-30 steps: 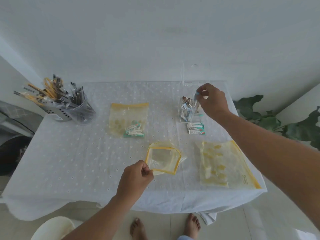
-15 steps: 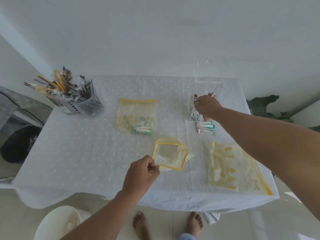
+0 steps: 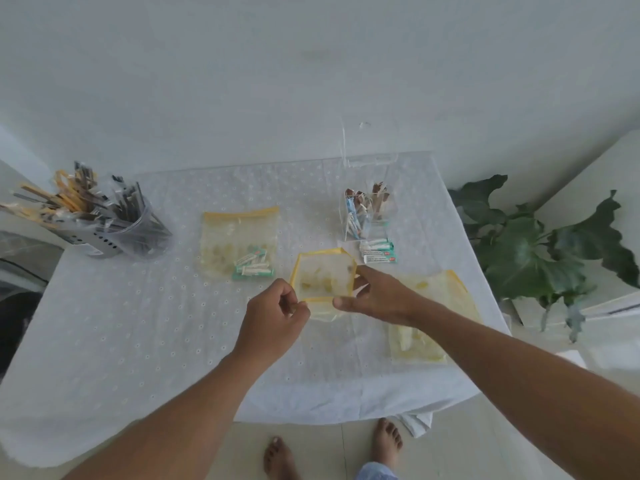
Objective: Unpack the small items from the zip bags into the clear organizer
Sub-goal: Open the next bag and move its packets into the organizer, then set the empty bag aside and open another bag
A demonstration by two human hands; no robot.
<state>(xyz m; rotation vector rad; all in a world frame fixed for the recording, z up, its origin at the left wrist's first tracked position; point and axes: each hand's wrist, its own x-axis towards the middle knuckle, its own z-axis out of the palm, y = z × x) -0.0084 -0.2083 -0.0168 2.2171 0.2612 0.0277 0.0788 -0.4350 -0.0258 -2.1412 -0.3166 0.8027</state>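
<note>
While the left hand (image 3: pixel 277 311) pinches the near-left rim of the small open yellow-edged zip bag (image 3: pixel 323 277) and the right hand (image 3: pixel 375 294) grips its right rim, the mouth is held spread, probably for reaching the contents. Three zip bags are visible on the white eyelet tablecloth (image 3: pixel 138 323): the held one, a flat one with green-and-white packets (image 3: pixel 240 242), and another under the right forearm (image 3: pixel 436 296). One clear acrylic organizer (image 3: pixel 367 213) stands just beyond, partly filled, with green-and-white packets (image 3: pixel 377 251) stacked at its base.
</note>
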